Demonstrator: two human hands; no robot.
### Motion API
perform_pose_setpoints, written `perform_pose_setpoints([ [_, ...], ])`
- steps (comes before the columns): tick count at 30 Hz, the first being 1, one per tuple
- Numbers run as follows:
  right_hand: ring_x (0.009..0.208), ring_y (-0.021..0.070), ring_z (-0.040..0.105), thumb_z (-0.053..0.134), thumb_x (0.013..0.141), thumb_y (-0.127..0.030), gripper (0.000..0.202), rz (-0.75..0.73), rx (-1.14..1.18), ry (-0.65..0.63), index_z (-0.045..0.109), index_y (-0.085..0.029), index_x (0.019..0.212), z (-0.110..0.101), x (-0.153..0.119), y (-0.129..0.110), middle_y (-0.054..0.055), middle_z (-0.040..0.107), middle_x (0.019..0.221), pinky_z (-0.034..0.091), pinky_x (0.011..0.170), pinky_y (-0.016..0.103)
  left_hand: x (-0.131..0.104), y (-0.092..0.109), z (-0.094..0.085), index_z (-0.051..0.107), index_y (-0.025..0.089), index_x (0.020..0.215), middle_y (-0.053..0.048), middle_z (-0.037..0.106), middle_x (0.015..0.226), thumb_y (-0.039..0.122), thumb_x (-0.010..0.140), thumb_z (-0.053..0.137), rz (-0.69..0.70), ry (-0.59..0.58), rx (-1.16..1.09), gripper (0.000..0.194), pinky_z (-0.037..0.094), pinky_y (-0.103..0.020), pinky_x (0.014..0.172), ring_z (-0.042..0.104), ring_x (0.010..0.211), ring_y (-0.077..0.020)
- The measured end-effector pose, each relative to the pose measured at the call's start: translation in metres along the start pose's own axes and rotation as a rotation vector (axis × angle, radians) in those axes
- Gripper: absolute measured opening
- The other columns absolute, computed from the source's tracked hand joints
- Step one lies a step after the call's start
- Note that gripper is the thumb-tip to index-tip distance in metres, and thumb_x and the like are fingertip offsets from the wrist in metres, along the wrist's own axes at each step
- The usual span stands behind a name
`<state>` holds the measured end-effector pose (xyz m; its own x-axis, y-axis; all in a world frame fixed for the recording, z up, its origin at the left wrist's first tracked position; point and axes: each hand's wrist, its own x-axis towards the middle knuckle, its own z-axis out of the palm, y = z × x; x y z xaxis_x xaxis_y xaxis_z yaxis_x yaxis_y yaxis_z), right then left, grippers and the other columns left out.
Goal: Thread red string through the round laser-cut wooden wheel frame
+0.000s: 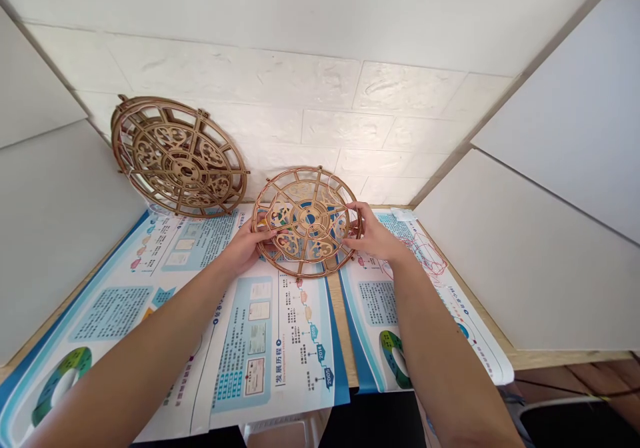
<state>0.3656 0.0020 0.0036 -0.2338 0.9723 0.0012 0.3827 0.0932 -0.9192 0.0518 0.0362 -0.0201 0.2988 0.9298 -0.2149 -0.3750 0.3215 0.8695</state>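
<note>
Left grip: left hand (245,245) holds the left edge of the openwork disc (303,220), thumb over the front, other fingers mostly hidden behind.
Right grip: right hand (373,235) pinches the right edge of the same disc, fingers above, thumb lower.
Disc: held between both hands, face tilted up toward the wearer; contact of its lower rim with the surface (343,321), cannot tell.
Thin strand: a pale strand (330,189) loops loosely over the disc; could snag on a finger or slip out of line if the right hand shifts.
Fretwork: looks slender; uneven squeeze or twist between the hands might crack a spoke (judgement).
Stacked discs: similar discs (200,175) lean behind and left of the disc; a leftward swing might knock them and make them slide.
Wall: brick-pattern wall (345,128) close behind the disc; limits tipping it back.
Sheets: left printed sheet (295,388) and right printed sheet (450,361) lie below the disc; loose paper might slip under its rim.
Red tangle: red thread (425,258) right of the disc, near the right forearm; could catch.
Side panel: white panel (550,255) farther right of the disc, bounding that side.
</note>
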Motion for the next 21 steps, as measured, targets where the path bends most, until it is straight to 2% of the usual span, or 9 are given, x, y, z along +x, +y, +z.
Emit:
perform_pose_setpoints([
  [3, 0.090, 0.0205, 0.067, 0.082, 0.075, -0.034, 0.076, -0.055, -0.034, 0.069, 0.038, -0.031, 0.137, 0.000, 0.003, 0.004, 0.008, 0.058, 0.130, 0.060, 0.071, 0.034, 0.001, 0.000, 0.001, 0.054, 0.016, 0.119, -0.013, 0.077, 0.097, 0.003, 0.073, 0.076, -0.014, 0.000, -0.003, 0.053, 0.063, -0.034, 0.071, 0.076, 0.088, -0.0256],
  [5, 0.095, 0.0220, 0.067, 0.080, 0.077, -0.043, 0.073, -0.068, -0.045, 0.222, 0.040, -0.031, 0.137, 0.000, 0.007, 0.008, 0.009, 0.056, 0.136, 0.059, 0.080, 0.039, 0.001, -0.001, 0.000, 0.055, 0.016, 0.117, -0.012, 0.077, 0.097, 0.005, 0.072, 0.078, -0.011, -0.008, 0.000, 0.051, 0.063, -0.035, 0.071, 0.076, 0.083, -0.0248],
  [8, 0.090, 0.0226, 0.068, 0.070, 0.084, -0.053, 0.059, -0.051, -0.061, 0.529, 0.045, -0.028, 0.131, -0.002, 0.014, 0.015, 0.008, 0.066, 0.120, 0.055, 0.083, 0.041, 0.001, -0.002, -0.001, 0.055, 0.016, 0.114, -0.012, 0.077, 0.095, 0.007, 0.068, 0.081, -0.017, -0.013, 0.003, 0.053, 0.063, -0.035, 0.070, 0.075, 0.077, -0.0235],
  [10, 0.091, 0.0227, 0.067, 0.060, 0.089, -0.054, 0.043, -0.037, -0.081, 0.651, 0.053, -0.026, 0.120, -0.006, 0.018, 0.022, 0.007, 0.069, 0.109, 0.054, 0.082, 0.039, 0.001, -0.002, -0.002, 0.055, 0.016, 0.111, -0.011, 0.077, 0.091, 0.007, 0.065, 0.083, -0.037, -0.018, 0.016, 0.055, 0.062, -0.033, 0.067, 0.074, 0.071, -0.0220],
  [12, 0.093, 0.0226, 0.066, 0.053, 0.090, -0.049, 0.030, -0.027, -0.120, 0.671, 0.060, -0.024, 0.106, -0.010, 0.021, 0.028, 0.006, 0.071, 0.103, 0.053, 0.081, 0.038, 0.000, -0.001, -0.002, 0.055, 0.016, 0.107, -0.009, 0.076, 0.087, 0.010, 0.063, 0.085, -0.061, -0.037, 0.030, 0.054, 0.061, -0.030, 0.064, 0.073, 0.068, -0.0206],
  [15, 0.087, 0.0222, 0.065, 0.054, 0.085, -0.038, 0.022, -0.001, -0.232, 0.637, 0.066, -0.022, 0.092, -0.016, 0.025, 0.039, 0.006, 0.073, 0.096, 0.052, 0.081, 0.038, -0.002, 0.001, -0.002, 0.056, 0.015, 0.104, -0.008, 0.075, 0.083, 0.017, 0.063, 0.087, -0.105, -0.099, 0.065, 0.052, 0.060, -0.027, 0.063, 0.073, 0.069, -0.0196],
  [18, 0.083, 0.0210, 0.065, 0.059, 0.080, -0.030, 0.020, 0.048, -0.296, 0.574, 0.069, -0.020, 0.093, -0.019, 0.025, 0.047, 0.007, 0.074, 0.098, 0.052, 0.082, 0.038, -0.003, 0.002, -0.002, 0.057, 0.014, 0.107, -0.008, 0.074, 0.086, 0.020, 0.062, 0.089, -0.135, -0.147, 0.105, 0.055, 0.060, -0.026, 0.065, 0.072, 0.071, -0.0185],
  [21, 0.088, 0.0209, 0.065, 0.064, 0.080, -0.028, 0.026, 0.074, -0.319, 0.476, 0.071, -0.020, 0.104, -0.020, 0.023, 0.050, 0.007, 0.073, 0.107, 0.052, 0.084, 0.038, -0.002, 0.002, -0.003, 0.058, 0.014, 0.110, -0.007, 0.074, 0.088, 0.021, 0.062, 0.090, -0.136, -0.176, 0.129, 0.058, 0.060, -0.026, 0.066, 0.072, 0.071, -0.0178],
])
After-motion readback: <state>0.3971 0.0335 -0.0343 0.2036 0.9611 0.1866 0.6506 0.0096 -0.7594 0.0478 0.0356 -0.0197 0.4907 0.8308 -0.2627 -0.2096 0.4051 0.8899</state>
